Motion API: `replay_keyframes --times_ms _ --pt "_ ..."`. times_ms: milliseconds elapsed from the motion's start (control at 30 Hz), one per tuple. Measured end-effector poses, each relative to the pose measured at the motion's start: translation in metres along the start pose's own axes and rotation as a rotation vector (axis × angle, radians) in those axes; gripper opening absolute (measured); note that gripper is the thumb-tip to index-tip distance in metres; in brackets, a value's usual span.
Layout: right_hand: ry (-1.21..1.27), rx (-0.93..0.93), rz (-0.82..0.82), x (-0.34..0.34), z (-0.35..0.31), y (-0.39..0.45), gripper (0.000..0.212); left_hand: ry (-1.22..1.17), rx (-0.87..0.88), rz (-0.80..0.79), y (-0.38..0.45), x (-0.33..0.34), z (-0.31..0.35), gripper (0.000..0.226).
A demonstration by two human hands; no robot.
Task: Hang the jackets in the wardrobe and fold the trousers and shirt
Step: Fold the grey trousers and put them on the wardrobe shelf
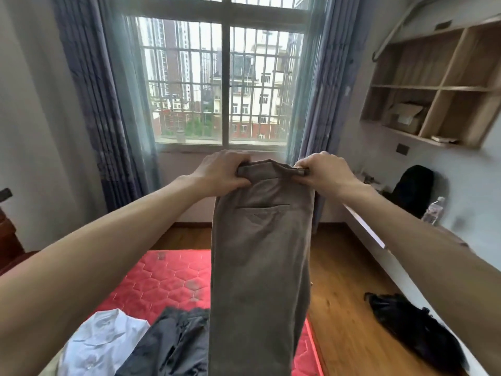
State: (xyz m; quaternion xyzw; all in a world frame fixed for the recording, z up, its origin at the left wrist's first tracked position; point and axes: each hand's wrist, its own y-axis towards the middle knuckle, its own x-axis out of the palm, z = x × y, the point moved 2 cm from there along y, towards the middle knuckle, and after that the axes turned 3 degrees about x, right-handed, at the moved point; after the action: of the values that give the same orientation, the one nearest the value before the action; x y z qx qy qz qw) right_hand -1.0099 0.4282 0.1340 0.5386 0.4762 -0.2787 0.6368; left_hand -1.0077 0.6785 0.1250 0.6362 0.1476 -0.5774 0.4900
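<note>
the red mattress (168, 280) filled the lower middle, with the window ahead and open wall shelves at the right. you held the brown trousers (260, 253) up at arm's length over the mattress, back pocket facing you, legs hanging straight down and out of the bottom of the view. a dark grey garment (173, 346) and a white shirt (105, 340) lay crumpled on the mattress below, the two touching. a black garment (414, 329) lay on the surface at the right. your left hand (221, 172) gripped the left end of the waistband, fingers curled over the top edge; your right hand (324, 170) pinched the right end. judged risk: the hanging legs could twist or land on the grey garment when you lowered them, spoiling the fold, since the bare mattress lay beyond the pile. the trouser hems were cut off, so i couldn't tell whether the legs were aligned. the wardrobe wasn't in view, and whether the dark garments were jackets was hard to make out.
</note>
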Motion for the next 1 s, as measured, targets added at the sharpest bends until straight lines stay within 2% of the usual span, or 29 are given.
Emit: replay_keyframes --times_ms 233,300,400,533,667,800,867,933,1000 --pt "-0.2 -0.038 0.347 0.0 0.017 0.053 0.027 -0.082 -0.041 0.295 0.053 0.007 -0.027 0.019" --pt "-0.255 -0.069 0.405 0.0 0.024 0.057 0.027 -0.102 -0.026 0.349 0.053 0.01 -0.026 0.02" --pt "-0.274 -0.122 0.421 0.012 0.035 0.046 0.023 -0.1 0.019 0.345 0.045 0.023 -0.026 0.019" --pt "-0.191 -0.195 0.409 0.049 0.046 0.004 0.014 -0.104 0.032 0.29 0.016 0.067 -0.024 0.02" --pt "-0.153 -0.241 0.399 0.126 0.057 -0.062 0.014 -0.098 -0.018 0.166 -0.038 0.148 -0.012 0.024" --pt "-0.137 -0.344 0.241 0.23 0.064 -0.159 0.014 -0.107 -0.044 -0.009 -0.119 0.253 0.003 0.027" --pt "-0.139 -0.354 0.151 0.285 0.061 -0.218 0.01 -0.113 -0.021 -0.106 -0.169 0.311 0.014 0.019" --pt "-0.16 -0.343 0.042 0.342 0.055 -0.279 0.025 -0.121 0.0 -0.219 -0.225 0.369 0.028 0.014" --pt "-0.16 -0.346 -0.07 0.393 0.047 -0.34 0.03 -0.13 0.023 -0.321 -0.285 0.427 0.045 0.014"
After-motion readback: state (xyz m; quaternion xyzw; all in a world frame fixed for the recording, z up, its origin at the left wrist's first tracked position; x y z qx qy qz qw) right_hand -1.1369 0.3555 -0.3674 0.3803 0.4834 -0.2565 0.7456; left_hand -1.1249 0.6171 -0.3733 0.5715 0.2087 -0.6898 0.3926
